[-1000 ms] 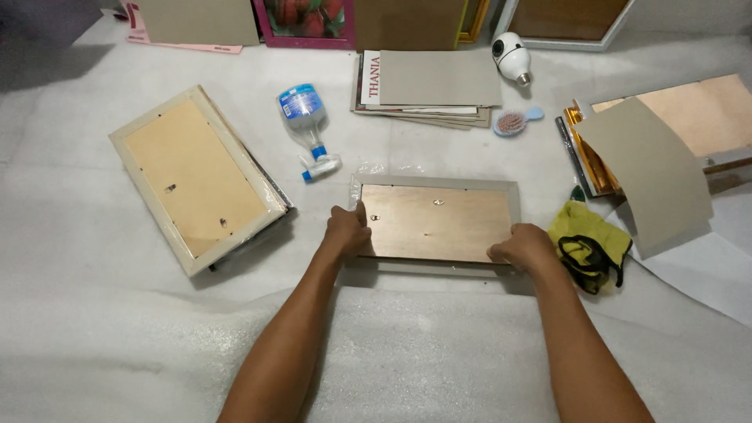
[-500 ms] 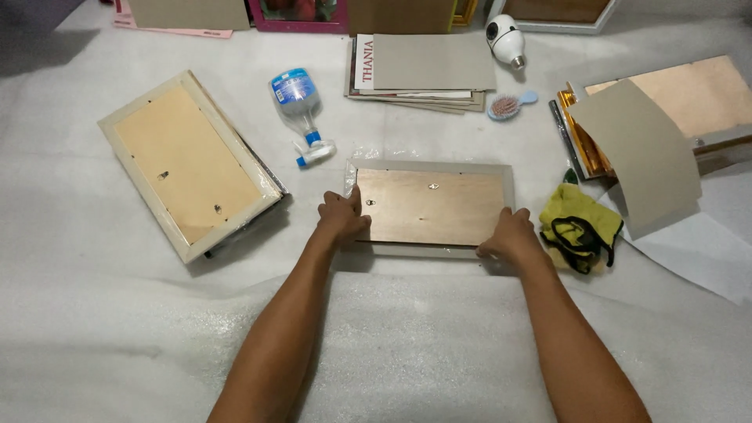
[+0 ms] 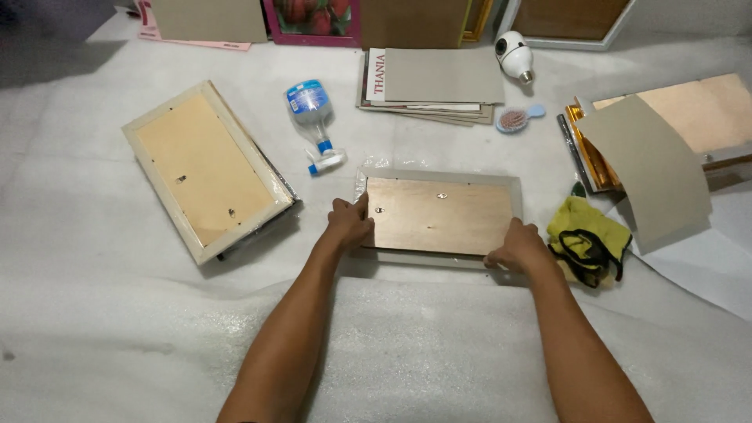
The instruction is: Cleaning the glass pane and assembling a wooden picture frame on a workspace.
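A picture frame [image 3: 439, 215] lies face down in the middle of the white foam sheet [image 3: 117, 329] that covers the surface, its brown backing board up and a pale border showing around it. The left hand [image 3: 348, 223] rests at the frame's left short edge, fingers curled over the corner of the backing board and pressing on it. The right hand [image 3: 517, 247] sits at the lower right corner, fingers bent and gripping the frame's edge there. Both hands are partly closed on the frame, which lies flat, not lifted.

To the left, well apart, a second frame [image 3: 207, 172] lies face down at an angle, with a tan backing and a cream border. Between the two frames a clear plastic spray bottle [image 3: 313, 121] with a blue label lies on its side, its nozzle pointing toward the middle frame. Above the middle frame sits a stack of grey boards [image 3: 439, 82], and just right of it a small pink hairbrush [image 3: 517, 119] and a white bulb-shaped object [image 3: 515, 55]. Just beside the right hand lies a crumpled yellow cloth [image 3: 583, 239] with black trim. Further right a grey cardboard sheet [image 3: 646, 168] leans over another frame [image 3: 697, 113] with a gold edge. More frames stand along the top edge.
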